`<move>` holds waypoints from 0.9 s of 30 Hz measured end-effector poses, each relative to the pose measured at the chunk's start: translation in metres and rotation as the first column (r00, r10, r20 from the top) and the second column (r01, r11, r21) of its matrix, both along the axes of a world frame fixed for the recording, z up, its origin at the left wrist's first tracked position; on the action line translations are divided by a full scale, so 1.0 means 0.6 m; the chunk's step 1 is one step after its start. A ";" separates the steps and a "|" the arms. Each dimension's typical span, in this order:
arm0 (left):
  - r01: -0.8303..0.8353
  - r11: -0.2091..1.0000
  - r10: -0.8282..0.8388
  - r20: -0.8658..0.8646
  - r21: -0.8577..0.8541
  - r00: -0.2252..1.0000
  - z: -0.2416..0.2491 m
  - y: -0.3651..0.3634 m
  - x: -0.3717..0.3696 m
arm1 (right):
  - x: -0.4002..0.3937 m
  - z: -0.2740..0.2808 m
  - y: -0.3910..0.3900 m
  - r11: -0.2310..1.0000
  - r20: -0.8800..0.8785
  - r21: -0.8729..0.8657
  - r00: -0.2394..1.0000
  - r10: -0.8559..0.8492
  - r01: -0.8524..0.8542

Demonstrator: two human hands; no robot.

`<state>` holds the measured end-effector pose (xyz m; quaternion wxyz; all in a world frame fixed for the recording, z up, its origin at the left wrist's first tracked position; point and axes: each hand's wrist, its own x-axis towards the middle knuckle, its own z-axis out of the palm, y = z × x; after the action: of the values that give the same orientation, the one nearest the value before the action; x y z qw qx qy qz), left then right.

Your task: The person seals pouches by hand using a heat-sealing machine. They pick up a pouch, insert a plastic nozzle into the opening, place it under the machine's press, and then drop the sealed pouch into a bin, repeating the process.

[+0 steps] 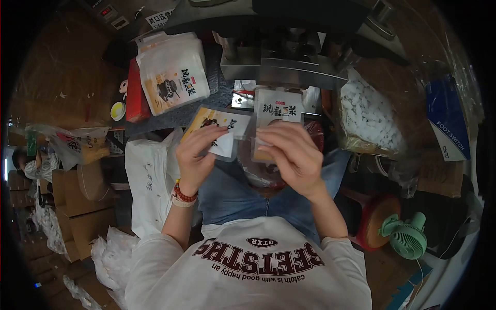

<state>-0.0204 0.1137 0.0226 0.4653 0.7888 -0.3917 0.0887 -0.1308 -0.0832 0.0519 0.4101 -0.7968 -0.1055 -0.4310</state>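
Pinched in my left hand [199, 152] is a yellow and white printed pouch [226, 146], tilted to one side. My right hand [294, 152] grips the side of a second printed pouch [280, 103], which stands nearly upright before the machine's metal edge [305, 70]. The two pouches are close together at the middle of the view. My fingers hide part of each pouch's front. A stack of similar pouches [175, 77] lies at the upper left, beside a red box [137, 95].
On the right are a bag of white pieces [369, 116], a blue foot switch box [447, 119] and a green fan [408, 237]. A white sack [150, 181] stands left of my lap. A reddish container [263, 173] sits beneath the pouches.
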 end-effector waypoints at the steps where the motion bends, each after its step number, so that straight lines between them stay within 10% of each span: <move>1: 0.067 0.997 -0.069 0.065 0.039 0.996 0.015 -0.008 -0.011 | 0.003 -0.009 0.004 0.996 -0.058 -0.009 0.995 0.085 -0.086; 7: 0.375 0.924 -0.380 -0.077 -0.076 0.922 0.036 -0.040 -0.038 | -0.014 0.011 -0.030 0.933 -0.064 0.089 0.932 0.356 -0.350; 8: 0.380 0.922 -0.386 -0.077 -0.080 0.919 0.024 -0.052 -0.038 | -0.014 0.006 -0.035 0.961 -0.188 0.153 0.948 0.257 -0.230; 11: 0.267 0.955 -0.260 -0.808 -0.132 0.528 -0.051 -0.094 -0.031 | -0.012 -0.004 -0.042 0.968 -0.388 0.247 0.920 0.060 0.042; 15: -0.010 0.920 -0.383 -0.906 -0.391 0.181 -0.027 -0.158 -0.011 | -0.041 0.017 -0.125 0.893 -0.294 0.039 0.859 -0.419 0.449; 18: -0.034 0.906 -0.412 -0.898 -0.422 0.151 -0.021 -0.183 0.022 | -0.030 0.006 -0.190 0.721 -0.277 -0.314 0.667 -0.692 0.617; 24: -0.027 0.939 -0.334 -0.929 -0.343 0.158 -0.030 -0.185 0.028 | -0.019 -0.083 -0.242 0.766 -0.463 -0.399 0.611 -0.642 0.504; 27: 0.160 0.987 -0.107 -0.866 -0.031 0.488 -0.017 -0.152 0.062 | -0.018 -0.074 -0.232 0.689 -0.382 -0.320 0.577 -0.722 0.650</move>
<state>0.0168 0.0222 0.0125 0.5829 0.7065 -0.1684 -0.3645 -0.1416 -0.2222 0.0074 0.1643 -0.8825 0.2856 -0.3355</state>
